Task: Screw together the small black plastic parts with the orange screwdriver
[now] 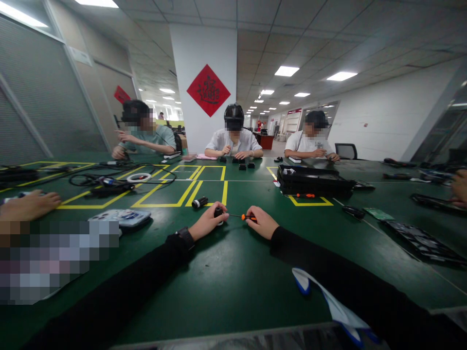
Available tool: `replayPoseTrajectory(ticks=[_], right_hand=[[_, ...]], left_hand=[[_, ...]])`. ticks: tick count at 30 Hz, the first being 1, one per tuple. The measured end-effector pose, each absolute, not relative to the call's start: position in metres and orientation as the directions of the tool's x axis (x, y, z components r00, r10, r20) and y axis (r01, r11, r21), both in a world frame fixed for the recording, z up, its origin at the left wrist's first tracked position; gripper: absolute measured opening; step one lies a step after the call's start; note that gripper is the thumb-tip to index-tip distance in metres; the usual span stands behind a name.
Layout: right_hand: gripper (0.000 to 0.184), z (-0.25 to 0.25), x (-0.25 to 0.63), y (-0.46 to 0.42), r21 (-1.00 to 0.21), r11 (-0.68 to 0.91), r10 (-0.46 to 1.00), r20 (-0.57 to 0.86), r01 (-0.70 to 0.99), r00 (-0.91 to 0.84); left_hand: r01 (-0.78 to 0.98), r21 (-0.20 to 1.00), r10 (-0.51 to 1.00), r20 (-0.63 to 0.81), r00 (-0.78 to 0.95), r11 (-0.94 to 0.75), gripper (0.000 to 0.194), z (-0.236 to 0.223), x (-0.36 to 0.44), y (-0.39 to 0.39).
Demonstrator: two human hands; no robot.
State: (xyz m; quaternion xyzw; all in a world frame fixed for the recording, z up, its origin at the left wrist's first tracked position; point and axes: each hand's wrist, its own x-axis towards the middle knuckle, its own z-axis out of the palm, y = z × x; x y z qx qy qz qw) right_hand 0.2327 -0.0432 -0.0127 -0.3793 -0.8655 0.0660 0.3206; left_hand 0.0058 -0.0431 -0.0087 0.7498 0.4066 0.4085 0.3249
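Observation:
Over the green table, my left hand [205, 222] is closed around a small black cylindrical part [218, 212] with a pale lower end, mostly covered by the fingers. My right hand [263, 222] grips an orange-and-black screwdriver [244, 217] by its handle. The thin shaft points left toward the black part; whether the tip touches it I cannot tell. Just beyond my left hand lies another black cylinder [200, 202] with a white band. A white-and-blue item [337, 308] of unclear kind lies partly beneath my right sleeve.
Stacked black trays [314, 181] stand ahead right, with an orange screwdriver [305, 196] before them. A green circuit board [379, 214] and black panel [425, 241] lie right. Cables [82, 180] and a pale case [126, 218] are left. A neighbour's hand [32, 205] rests left; three people sit opposite.

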Motion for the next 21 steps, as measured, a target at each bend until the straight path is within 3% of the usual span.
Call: replayPoseTrajectory(ticks=[6,9,14,21], right_hand=[[0.016,-0.0123,0.2333,-0.0450,-0.371,0.687,0.717,0.483,0.624,-0.502],[0.013,-0.0114,0.2328,-0.0453,-0.351,0.682,0.717,0.494,0.641,-0.491],[0.023,-0.0120,0.2321,-0.0425,-0.296,0.695,0.697,0.500,0.655,-0.514],[0.016,-0.0113,0.2332,-0.0421,-0.287,0.729,0.667,0.500,0.621,-0.552]], left_hand=[[0.353,0.816,0.874,0.343,0.343,-0.458,0.028,-0.0074,0.0060,-0.0439],[0.350,0.818,0.875,0.342,0.344,-0.457,0.027,-0.0081,0.0059,-0.0432],[0.348,0.819,0.874,0.340,0.347,-0.457,0.027,-0.0091,0.0058,-0.0421],[0.368,0.801,0.871,0.357,0.338,-0.472,0.027,-0.0094,0.0048,-0.0417]])
